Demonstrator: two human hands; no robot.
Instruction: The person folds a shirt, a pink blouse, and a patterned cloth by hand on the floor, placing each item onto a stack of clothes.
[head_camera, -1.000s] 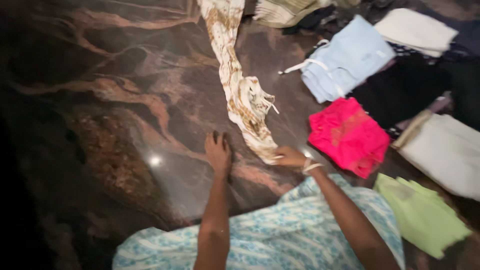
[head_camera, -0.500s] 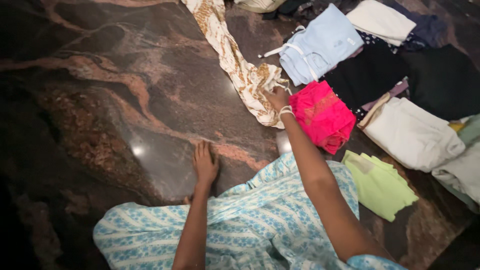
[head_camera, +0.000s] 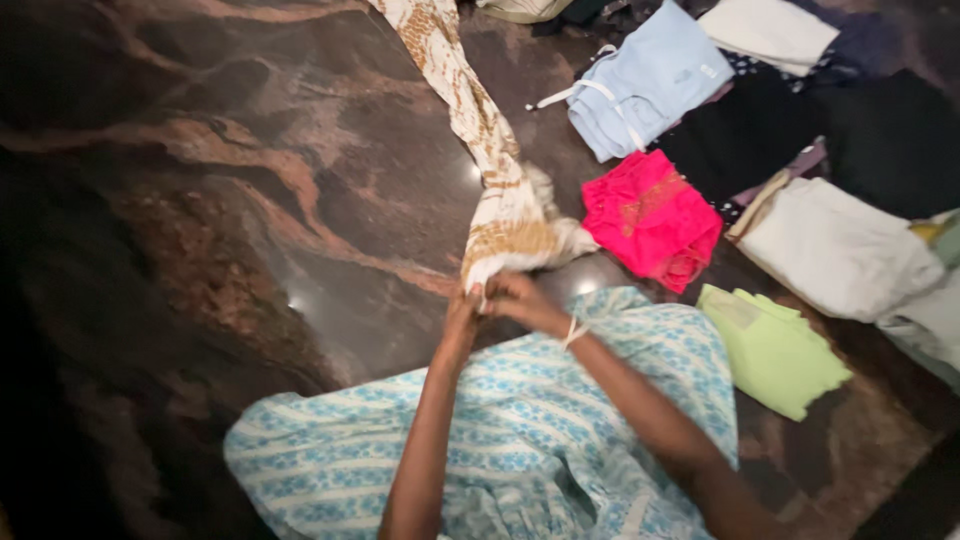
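Gripping the near end of the long cream-and-brown scarf (head_camera: 500, 215), my left hand (head_camera: 462, 318) and right hand (head_camera: 515, 296) pinch it together; most trails unfolded beyond my grip across the dark marble floor (head_camera: 250, 200). Right of my grip lie folded pieces: white cloth (head_camera: 835, 250), blue shorts (head_camera: 650, 80), pink garment (head_camera: 650, 215), green cloth (head_camera: 775, 350); nothing blocks me.

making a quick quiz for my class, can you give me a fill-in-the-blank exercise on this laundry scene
1. Both hands, the left hand and the right hand, grip the end of the long cream and ____ patterned cloth.
2. The folded bright pink garment lies on the dark marbled stone ____.
3. The folded garment nearest the person's blue-and-white floral dress is light ____.
4. The right wrist wears a white ____.

Missing words: brown; floor; green; bangle
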